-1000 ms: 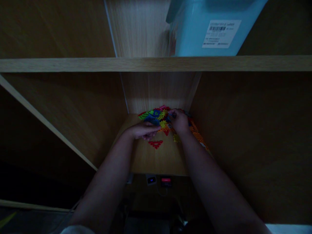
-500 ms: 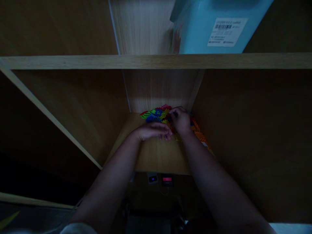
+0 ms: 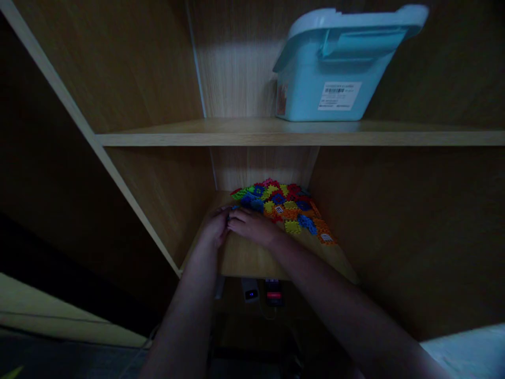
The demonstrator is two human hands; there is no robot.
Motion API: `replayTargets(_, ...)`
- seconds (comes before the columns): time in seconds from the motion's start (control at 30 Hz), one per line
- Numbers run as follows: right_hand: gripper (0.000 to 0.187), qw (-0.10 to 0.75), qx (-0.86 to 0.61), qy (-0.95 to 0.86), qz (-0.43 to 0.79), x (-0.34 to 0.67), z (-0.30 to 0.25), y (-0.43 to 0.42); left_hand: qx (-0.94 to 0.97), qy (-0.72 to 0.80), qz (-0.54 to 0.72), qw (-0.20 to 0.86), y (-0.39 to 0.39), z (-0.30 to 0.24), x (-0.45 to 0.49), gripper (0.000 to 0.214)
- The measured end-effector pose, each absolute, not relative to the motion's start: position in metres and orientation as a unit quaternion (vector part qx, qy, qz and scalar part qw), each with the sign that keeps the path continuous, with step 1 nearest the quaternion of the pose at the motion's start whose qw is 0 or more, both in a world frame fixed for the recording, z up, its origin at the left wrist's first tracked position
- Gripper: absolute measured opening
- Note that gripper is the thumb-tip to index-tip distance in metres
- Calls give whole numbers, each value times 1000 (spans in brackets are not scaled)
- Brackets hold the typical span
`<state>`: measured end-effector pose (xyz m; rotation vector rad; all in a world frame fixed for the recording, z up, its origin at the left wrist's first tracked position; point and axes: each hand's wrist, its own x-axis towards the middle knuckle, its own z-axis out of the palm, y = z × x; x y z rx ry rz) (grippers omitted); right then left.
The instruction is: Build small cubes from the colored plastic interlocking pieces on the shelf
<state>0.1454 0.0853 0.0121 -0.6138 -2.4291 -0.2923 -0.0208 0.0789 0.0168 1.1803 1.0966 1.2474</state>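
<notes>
On the lower shelf board (image 3: 252, 258), my left hand (image 3: 215, 226) and my right hand (image 3: 252, 225) meet at the left side. Both are closed, fingertips together around a small blue plastic piece (image 3: 234, 208) that is mostly hidden by the fingers. Behind and to the right of them spreads a pile of colourful interlocking plastic building pieces with toothed edges. Among these are a yellow square piece (image 3: 292, 227), a blue piece (image 3: 307, 223) and an orange piece with a white window (image 3: 325, 237) near the right wall.
A light-blue storage bin (image 3: 331, 68) with a white label stands on the upper shelf (image 3: 236, 139), above my hands. Wooden side panels (image 3: 165, 195) close in left and right. Below the board are a white device (image 3: 250, 290) with a lit display and a phone-like device (image 3: 273, 292).
My right hand has moved from the pile leftward to my left hand, which has also shifted left. The view has tilted up, showing more of the bin and the pile.
</notes>
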Motion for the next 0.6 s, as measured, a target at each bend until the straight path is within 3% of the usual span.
replayTargets(0.07, 13, 345, -262, -896, -94, 158, 14, 87, 477, 500, 531, 490, 79, 12, -38, 22)
replayTargets(0.2, 36, 396, -392, -828, -59, 205, 13, 103, 607, 555, 495, 279, 86, 0, -66, 19)
replayTargets(0.33, 50, 391, -418, -820, -10, 242, 1, 121, 697, 533, 420, 231, 89, -9, -68, 17)
replayTargets(0.6, 15, 440, -385, -805, 94, 244, -6, 129, 723, 555, 369, 181, 90, -8, -52, 12)
